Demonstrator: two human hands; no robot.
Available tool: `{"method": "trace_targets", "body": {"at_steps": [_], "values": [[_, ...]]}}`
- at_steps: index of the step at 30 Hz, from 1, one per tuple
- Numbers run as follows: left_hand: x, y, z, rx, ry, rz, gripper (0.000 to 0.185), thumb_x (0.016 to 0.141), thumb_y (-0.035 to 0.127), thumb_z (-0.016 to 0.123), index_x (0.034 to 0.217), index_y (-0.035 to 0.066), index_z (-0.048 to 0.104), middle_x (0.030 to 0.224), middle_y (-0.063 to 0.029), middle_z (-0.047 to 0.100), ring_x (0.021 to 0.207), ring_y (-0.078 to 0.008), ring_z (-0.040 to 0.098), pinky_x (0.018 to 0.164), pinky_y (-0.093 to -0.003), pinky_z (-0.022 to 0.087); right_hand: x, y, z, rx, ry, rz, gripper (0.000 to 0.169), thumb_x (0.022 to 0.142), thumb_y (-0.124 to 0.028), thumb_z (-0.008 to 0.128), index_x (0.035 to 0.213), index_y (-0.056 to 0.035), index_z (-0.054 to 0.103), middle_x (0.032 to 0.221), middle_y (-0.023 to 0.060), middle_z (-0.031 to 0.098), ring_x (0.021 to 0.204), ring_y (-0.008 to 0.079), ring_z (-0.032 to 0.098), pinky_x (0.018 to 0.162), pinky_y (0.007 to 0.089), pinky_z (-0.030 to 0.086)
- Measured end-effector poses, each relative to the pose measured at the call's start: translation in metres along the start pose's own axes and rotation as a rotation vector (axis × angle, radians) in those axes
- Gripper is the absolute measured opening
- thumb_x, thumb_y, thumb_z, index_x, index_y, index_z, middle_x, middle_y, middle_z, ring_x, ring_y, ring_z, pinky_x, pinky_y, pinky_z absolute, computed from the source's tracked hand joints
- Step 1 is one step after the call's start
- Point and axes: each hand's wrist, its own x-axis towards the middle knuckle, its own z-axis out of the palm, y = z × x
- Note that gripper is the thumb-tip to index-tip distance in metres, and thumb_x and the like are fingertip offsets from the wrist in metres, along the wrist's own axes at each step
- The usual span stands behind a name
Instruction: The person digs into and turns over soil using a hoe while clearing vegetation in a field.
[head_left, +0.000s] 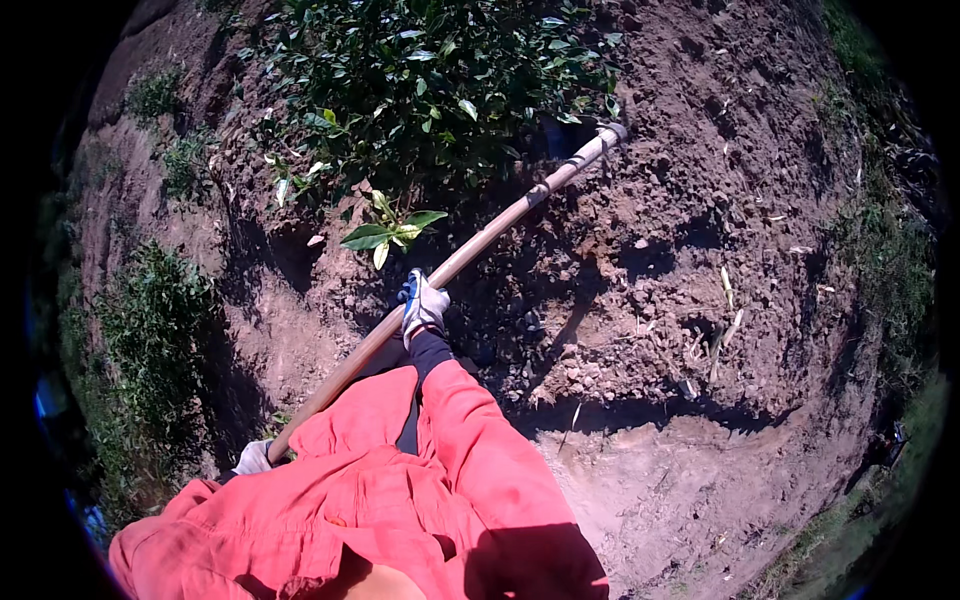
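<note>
A long wooden handle (487, 234) of what looks like a hoe slants from the lower left to the upper right. Gripped around its middle is my right hand (424, 304), in a white and blue work glove. Near the handle's lower end is my left hand (255, 457), gloved too and closed around it, partly hidden by the red garment (375, 472). At the far end a metal collar (613, 131) shows beside the leafy bush; the blade is not plainly visible. Loose, clumpy soil (592, 300) lies below and right of the handle.
A dense green bush (427, 90) stands ahead, with a small leafy shoot (390, 232) close to the handle. More plants (154, 322) grow at the left. Dry stalks (727, 322) lie on the dug soil at the right, above a smooth earth ledge (697, 480).
</note>
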Motion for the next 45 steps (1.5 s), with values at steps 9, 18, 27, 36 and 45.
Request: {"method": "trace_targets", "body": {"at_steps": [9,18,27,36,45], "values": [[0.033,0.158,-0.014,-0.093,-0.072,0.02,0.028,0.061,0.014,0.071,0.079,0.001,0.054,0.065,-0.0061,0.058,0.058,-0.0119,0.052,0.053,-0.0286,0.043,0.082,-0.136,0.096,-0.216,-0.082,-0.247,0.011,0.077,-0.007,0.054,0.076,0.0025,0.049,0.055,0.0071,0.049,0.04,0.0165,0.047,0.037,0.0282,0.045],[-0.097,0.038,-0.049,0.204,0.216,-0.38,0.033,0.059,0.032,0.068,0.08,0.009,0.06,0.069,-0.0154,0.059,0.066,-0.0299,0.058,0.062,-0.0336,0.045,-0.009,0.062,0.004,0.185,-0.225,0.188,0.013,0.08,-0.014,0.055,0.071,-0.0074,0.047,0.055,0.0001,0.041,0.04,0.0133,0.04,0.04,0.0296,0.041],[-0.066,-0.012,-0.083,0.504,0.055,-0.162,0.033,0.058,0.033,0.068,0.08,0.009,0.06,0.069,-0.0149,0.059,0.066,-0.0302,0.058,0.062,-0.0344,0.045,-0.047,0.059,-0.046,0.205,0.142,0.288,0.022,0.072,-0.007,0.054,0.056,-0.0065,0.04,0.05,0.0054,0.043,0.04,0.0179,0.044,0.043,0.0324,0.046],[0.035,0.134,-0.038,0.584,0.006,0.255,0.033,0.057,0.033,0.068,0.08,0.01,0.061,0.069,-0.0144,0.059,0.067,-0.0305,0.058,0.062,-0.0353,0.045,-0.03,-0.141,-0.1,0.419,0.022,-0.151,0.021,0.076,-0.017,0.061,0.064,-0.0069,0.047,0.053,0.0019,0.043,0.04,0.0129,0.04,0.043,0.028,0.041],[-0.047,0.072,-0.151,0.935,-0.044,-0.132,0.032,0.057,0.033,0.067,0.08,0.011,0.061,0.068,-0.014,0.059,0.067,-0.0309,0.058,0.062,-0.0361,0.046,-0.004,0.045,-0.089,0.493,0.157,0.174,0.023,0.076,-0.014,0.056,0.059,-0.0083,0.043,0.05,0.0015,0.041,0.037,0.0136,0.039,0.039,0.0294,0.039]]}}
